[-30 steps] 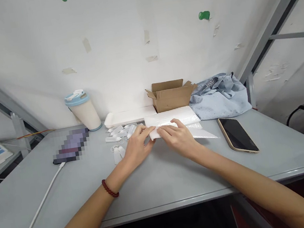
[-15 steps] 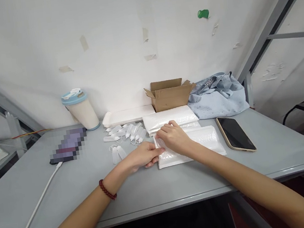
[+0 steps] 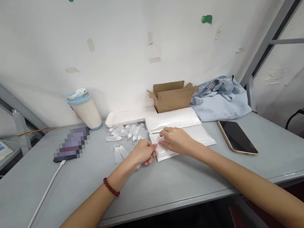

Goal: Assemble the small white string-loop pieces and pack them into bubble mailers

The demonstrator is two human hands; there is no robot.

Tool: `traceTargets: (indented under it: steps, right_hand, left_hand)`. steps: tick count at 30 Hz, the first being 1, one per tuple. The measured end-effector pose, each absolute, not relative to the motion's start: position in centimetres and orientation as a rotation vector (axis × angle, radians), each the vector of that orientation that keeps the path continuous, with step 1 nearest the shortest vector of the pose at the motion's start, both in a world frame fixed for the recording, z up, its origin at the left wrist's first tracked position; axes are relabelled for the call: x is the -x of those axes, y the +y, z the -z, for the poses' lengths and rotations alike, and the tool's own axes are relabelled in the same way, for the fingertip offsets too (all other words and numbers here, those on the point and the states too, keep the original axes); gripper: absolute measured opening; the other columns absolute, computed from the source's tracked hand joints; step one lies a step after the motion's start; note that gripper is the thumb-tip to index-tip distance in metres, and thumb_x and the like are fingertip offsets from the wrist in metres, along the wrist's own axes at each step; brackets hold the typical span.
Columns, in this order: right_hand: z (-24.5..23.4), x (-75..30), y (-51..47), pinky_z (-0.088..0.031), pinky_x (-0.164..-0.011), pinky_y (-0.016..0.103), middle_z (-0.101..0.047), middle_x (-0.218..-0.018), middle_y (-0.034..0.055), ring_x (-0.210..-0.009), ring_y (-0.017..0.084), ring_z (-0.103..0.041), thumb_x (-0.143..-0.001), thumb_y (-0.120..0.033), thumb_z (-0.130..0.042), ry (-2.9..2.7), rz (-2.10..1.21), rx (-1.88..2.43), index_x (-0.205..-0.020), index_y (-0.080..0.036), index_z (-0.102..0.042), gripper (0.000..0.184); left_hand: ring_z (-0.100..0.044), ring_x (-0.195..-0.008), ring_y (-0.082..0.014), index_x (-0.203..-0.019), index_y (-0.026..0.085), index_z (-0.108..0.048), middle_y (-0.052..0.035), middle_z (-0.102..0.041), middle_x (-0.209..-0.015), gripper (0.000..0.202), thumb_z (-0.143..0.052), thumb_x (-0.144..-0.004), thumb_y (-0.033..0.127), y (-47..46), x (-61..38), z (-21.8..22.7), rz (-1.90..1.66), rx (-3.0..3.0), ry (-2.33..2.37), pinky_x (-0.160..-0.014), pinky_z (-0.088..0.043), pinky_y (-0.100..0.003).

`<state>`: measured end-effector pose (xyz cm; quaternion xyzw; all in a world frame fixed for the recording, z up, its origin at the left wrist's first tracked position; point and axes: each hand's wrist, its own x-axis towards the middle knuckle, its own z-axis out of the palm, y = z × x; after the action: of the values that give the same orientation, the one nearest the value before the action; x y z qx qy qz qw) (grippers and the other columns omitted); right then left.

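Observation:
A glossy white packet in clear plastic wrap (image 3: 197, 137) lies flat on the grey table, its left end between my hands. My left hand (image 3: 143, 154) is closed, thumb and fingers pinching the packet's left edge. Over the packet's top left part, my right hand (image 3: 177, 140) has its fingers curled on the wrap; the fingertips are partly hidden. Directly behind lies a second wrapped white packet (image 3: 173, 119), touching or nearly touching the first. Left of my hands is a pile of small white tags with loops (image 3: 131, 131), and a few similar tags (image 3: 120, 153) lie nearer.
An open cardboard box (image 3: 173, 98) stands at the back beside a white tray-like stack (image 3: 129, 116) and crumpled blue cloth (image 3: 220, 100). A phone (image 3: 237, 137) lies right. A tumbler (image 3: 86, 110) and a blurred phone (image 3: 72, 144) with a white cable (image 3: 37, 211) are left.
The front packet has shifted away from me and slightly left, closer to the rear packet. Both hands stay at its left end. The camera view has moved slightly.

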<state>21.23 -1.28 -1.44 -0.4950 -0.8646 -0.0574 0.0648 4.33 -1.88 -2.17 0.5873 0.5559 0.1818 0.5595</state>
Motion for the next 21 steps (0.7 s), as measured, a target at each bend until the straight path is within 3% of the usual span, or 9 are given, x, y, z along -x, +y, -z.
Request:
traceTargets:
  steps: [7, 12, 16, 21]
  right_hand:
    - [1.5, -21.5, -0.8, -0.038, -0.062, 0.027, -0.064, -0.096, 0.0076, -0.086, 0.020, -0.062, -0.092, -0.031, -0.047, -2.572, 0.128, 1.574, -0.098, -0.014, -0.061, 0.023]
    - [1.6, -21.4, -0.7, -0.038, -0.061, 0.028, -0.064, -0.095, 0.0080, -0.086, 0.022, -0.062, -0.092, -0.030, -0.046, -2.594, 0.179, 1.590, -0.094, -0.014, -0.061, 0.021]
    - [1.6, -21.4, -0.7, -0.036, -0.059, 0.027, -0.065, -0.094, 0.0065, -0.084, 0.020, -0.062, -0.092, -0.034, -0.048, -2.565, 0.140, 1.582, -0.095, -0.015, -0.060, 0.022]
    - [1.5, -21.4, -0.8, -0.034, -0.058, 0.027, -0.066, -0.092, 0.0058, -0.083, 0.020, -0.063, -0.092, -0.035, -0.047, -2.549, 0.126, 1.564, -0.094, -0.016, -0.060, 0.024]
  left_hand:
    - [-0.041, -0.034, -0.0086, -0.066, 0.019, -0.046, 0.0050, -0.052, -0.050, 0.027, -0.046, -0.085, 0.038, -1.5, -4.4, 1.7, -0.642, -1.594, 1.399, -0.040, -0.031, -0.023]
    - [-0.061, -0.071, -0.0190, -0.079, 0.018, -0.057, -0.0036, -0.066, -0.074, 0.018, -0.045, -0.083, 0.031, 2.2, -0.6, 1.3, -0.955, -2.113, 1.756, -0.067, -0.044, -0.029]
    - [-0.059, -0.094, -0.0274, -0.085, 0.015, -0.066, -0.0128, -0.067, -0.093, 0.021, -0.046, -0.080, 0.022, 6.7, 3.2, 1.2, -0.718, -2.448, 1.996, -0.078, -0.045, -0.035]
    - [-0.061, -0.096, -0.0286, -0.087, 0.015, -0.072, -0.0127, -0.070, -0.095, 0.023, -0.054, -0.074, 0.022, 10.1, 4.4, 0.8, -0.512, -2.448, 1.973, -0.078, -0.045, -0.033]
